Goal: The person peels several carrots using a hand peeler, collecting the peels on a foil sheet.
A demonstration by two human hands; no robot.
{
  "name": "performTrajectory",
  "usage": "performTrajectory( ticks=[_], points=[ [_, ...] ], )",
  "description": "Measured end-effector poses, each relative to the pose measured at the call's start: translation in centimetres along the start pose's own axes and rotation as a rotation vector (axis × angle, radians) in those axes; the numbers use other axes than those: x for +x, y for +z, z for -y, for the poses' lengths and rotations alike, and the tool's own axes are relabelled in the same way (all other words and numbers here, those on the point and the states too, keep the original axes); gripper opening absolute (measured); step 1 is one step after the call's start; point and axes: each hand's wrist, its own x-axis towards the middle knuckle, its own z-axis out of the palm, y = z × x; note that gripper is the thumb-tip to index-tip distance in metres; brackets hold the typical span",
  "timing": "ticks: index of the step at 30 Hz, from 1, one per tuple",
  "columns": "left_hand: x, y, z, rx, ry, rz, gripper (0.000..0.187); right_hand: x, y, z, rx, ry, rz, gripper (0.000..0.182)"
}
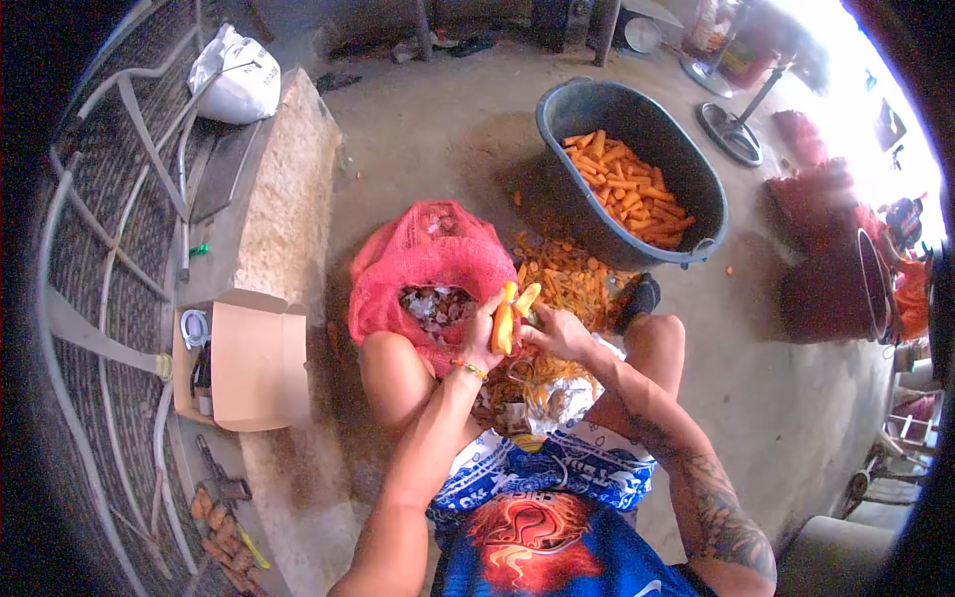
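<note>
My left hand (481, 334) is closed around a bright orange-yellow carrot (503, 326), held upright over my lap. Beside it, my right hand (563, 334) is closed, its fingers close to the carrot. A second yellow-orange piece (528, 298) sticks up between the hands. A small reddish item shows at the right fingertips, too blurred to name. Below and beyond the hands, carrot peelings (572, 284) lie heaped on the floor. A red mesh sack (423, 249) stands open by my left knee, with dirty, papery scraps inside.
A large dark tub (557, 104) holds many peeled carrots (632, 189) ahead to the right. On the left are a concrete ledge (288, 189), a cardboard box (264, 363), a white sack (236, 78) and a metal grille. Red sacks (821, 214) and a bucket (831, 294) stand far right.
</note>
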Motion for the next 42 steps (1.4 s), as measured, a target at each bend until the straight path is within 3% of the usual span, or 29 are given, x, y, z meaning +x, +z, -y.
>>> performTrajectory(
  ticks=[3,5,8,12,15,18,21,24,25,28,33,36,39,42],
  points=[
    [0.0,-0.1,-0.1,-0.024,-0.026,0.054,0.028,-0.1,-0.4,1.2,-0.046,0.004,0.037,0.087],
    [0.4,0.2,0.2,0.007,0.013,-0.021,0.026,-0.3,-0.6,2.6,-0.120,0.025,0.078,0.099],
    [1.1,-0.2,0.8,0.039,0.054,-0.140,0.025,-0.8,-0.2,3.6,-0.061,0.064,0.081,0.098],
    [-0.8,1.0,-0.2,0.123,0.034,-0.156,0.025,-0.8,-0.5,4.0,-0.248,0.028,0.080,0.077],
    [1.3,-2.2,0.4,0.123,0.056,-0.202,0.026,-0.8,0.4,2.8,-0.237,-0.177,0.046,0.062],
    [2.3,-3.8,0.5,0.062,0.060,-0.220,0.024,-1.0,0.0,3.2,-0.332,-0.132,0.102,0.053],
    [1.8,-3.8,-0.1,0.002,0.067,-0.192,0.020,-0.7,-0.3,3.2,0.118,-0.101,-0.231,0.055],
    [-1.0,2.1,-0.8,-0.156,0.280,-0.214,0.014,-0.4,-1.9,2.2,0.194,0.153,-0.217,0.058],
    [-1.1,1.1,-1.2,-0.137,0.278,-0.077,0.024,-0.1,-1.8,1.5,0.205,0.150,-0.247,0.064],
    [-1.4,0.5,-0.9,-0.133,0.262,-0.071,0.022,0.2,-1.3,0.2,0.259,0.121,-0.286,0.071],
    [-1.3,0.1,-0.4,-0.154,0.221,-0.010,0.022,0.1,-1.0,1.0,0.286,0.074,-0.235,0.061],
    [-1.2,0.3,-0.2,-0.167,0.237,-0.049,0.021,-0.4,-1.9,2.0,0.300,0.252,-0.061,0.054],
    [-1.1,-0.1,-0.4,-0.107,0.253,-0.139,0.020,-0.7,-2.5,3.0,-0.002,0.223,-0.065,0.051],
    [0.0,-3.7,-0.9,-0.069,0.197,-0.222,0.017,-0.8,-2.1,1.2,0.017,0.034,-0.137,0.050]
  ],
)
